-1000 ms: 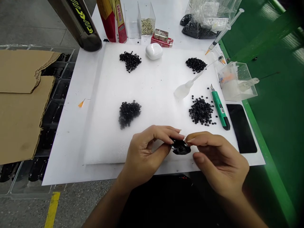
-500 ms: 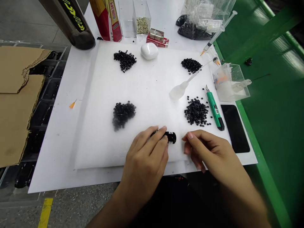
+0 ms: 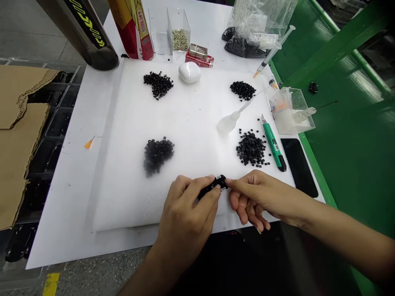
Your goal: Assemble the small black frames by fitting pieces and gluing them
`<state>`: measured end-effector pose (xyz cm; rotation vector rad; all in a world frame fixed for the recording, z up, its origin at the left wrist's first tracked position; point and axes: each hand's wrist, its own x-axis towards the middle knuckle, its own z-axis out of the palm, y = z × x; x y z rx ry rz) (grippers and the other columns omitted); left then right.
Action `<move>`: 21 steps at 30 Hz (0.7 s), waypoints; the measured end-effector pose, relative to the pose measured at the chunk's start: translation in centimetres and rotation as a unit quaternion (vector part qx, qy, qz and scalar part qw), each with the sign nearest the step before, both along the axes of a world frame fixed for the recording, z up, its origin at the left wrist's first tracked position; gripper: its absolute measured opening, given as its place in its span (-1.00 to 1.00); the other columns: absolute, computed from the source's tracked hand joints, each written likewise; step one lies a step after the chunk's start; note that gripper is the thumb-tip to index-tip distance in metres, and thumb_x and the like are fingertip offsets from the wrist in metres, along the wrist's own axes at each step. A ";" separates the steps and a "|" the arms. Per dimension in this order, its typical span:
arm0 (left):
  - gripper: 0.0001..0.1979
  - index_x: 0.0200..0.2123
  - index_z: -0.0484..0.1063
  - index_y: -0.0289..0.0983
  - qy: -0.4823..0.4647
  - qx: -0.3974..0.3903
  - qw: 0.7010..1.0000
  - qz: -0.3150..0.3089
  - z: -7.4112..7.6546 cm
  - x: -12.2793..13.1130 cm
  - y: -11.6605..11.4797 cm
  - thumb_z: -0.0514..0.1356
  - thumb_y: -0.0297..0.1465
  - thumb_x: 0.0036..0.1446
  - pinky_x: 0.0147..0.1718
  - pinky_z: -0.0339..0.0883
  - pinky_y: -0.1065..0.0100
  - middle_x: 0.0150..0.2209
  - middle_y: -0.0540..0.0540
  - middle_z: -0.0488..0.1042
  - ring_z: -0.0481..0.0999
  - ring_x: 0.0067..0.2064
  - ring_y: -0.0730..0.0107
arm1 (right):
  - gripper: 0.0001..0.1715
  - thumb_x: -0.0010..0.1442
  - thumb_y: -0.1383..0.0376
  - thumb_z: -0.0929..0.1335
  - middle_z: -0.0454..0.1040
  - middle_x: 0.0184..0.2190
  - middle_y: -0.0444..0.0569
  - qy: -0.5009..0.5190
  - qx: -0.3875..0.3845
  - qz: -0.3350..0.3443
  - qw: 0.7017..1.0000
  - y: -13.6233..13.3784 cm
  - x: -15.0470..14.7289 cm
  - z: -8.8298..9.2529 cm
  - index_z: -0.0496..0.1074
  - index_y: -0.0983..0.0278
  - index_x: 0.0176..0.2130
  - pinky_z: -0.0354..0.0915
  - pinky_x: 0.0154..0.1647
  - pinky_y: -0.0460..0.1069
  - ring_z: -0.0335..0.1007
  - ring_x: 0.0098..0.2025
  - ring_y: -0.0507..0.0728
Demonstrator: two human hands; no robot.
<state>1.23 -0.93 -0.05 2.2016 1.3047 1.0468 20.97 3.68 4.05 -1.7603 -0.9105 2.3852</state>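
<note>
A small black oblong piece [image 3: 211, 188] with shiny spots is at the front of the white foam pad [image 3: 123, 205]. My left hand [image 3: 189, 205] holds it between the fingers, which cover much of its left part. At its right end, the thumb and index finger of my right hand [image 3: 254, 193] pinch it, while the other fingers hang loosely curled. Beyond my right hand lies a pile of small black square chips [image 3: 251, 148], and beside that a green utility knife [image 3: 273, 142]. Another pile of black pieces [image 3: 158, 153] is left of and beyond my left hand.
Two more black piles [image 3: 158, 84] [image 3: 242, 90] lie on the far pad, near a white rounded block [image 3: 189, 72]. A squeeze bulb [image 3: 228, 122], syringe [image 3: 274, 50], clear box [image 3: 293, 111] and phone [image 3: 299, 166] stand right. A dark bottle [image 3: 92, 37] and red-yellow carton [image 3: 135, 33] stand back left.
My right hand has moved left and taken the piece's right end between thumb and index finger. The piece has tilted, its right end now farther from me. The camera view has shifted slightly.
</note>
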 end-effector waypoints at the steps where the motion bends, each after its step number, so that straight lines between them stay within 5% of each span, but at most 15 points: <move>1: -0.79 -0.05 0.60 -0.31 -0.002 0.000 1.000 0.001 -0.1 0.0 0.0 0.25 -0.60 0.29 -0.22 0.50 0.16 -0.01 -0.16 0.58 0.39 -0.16 0.22 | -0.32 0.16 -0.22 0.40 0.51 -0.64 -0.01 0.002 0.001 0.001 1.000 0.0 0.0 0.0 0.45 0.34 -0.50 0.14 -0.78 -0.21 0.33 -0.73 -0.03; 21: -0.80 -0.07 0.62 -0.35 0.010 0.007 1.000 -0.006 -0.3 -0.3 -0.1 0.24 -0.60 0.30 -0.27 0.51 0.17 0.02 -0.20 0.59 0.40 -0.18 0.23 | -0.30 0.15 -0.25 0.40 0.50 -0.66 -0.04 0.012 0.000 -0.008 1.000 -0.3 -0.3 0.0 0.47 0.33 -0.51 0.13 -0.71 -0.20 0.34 -0.73 -0.03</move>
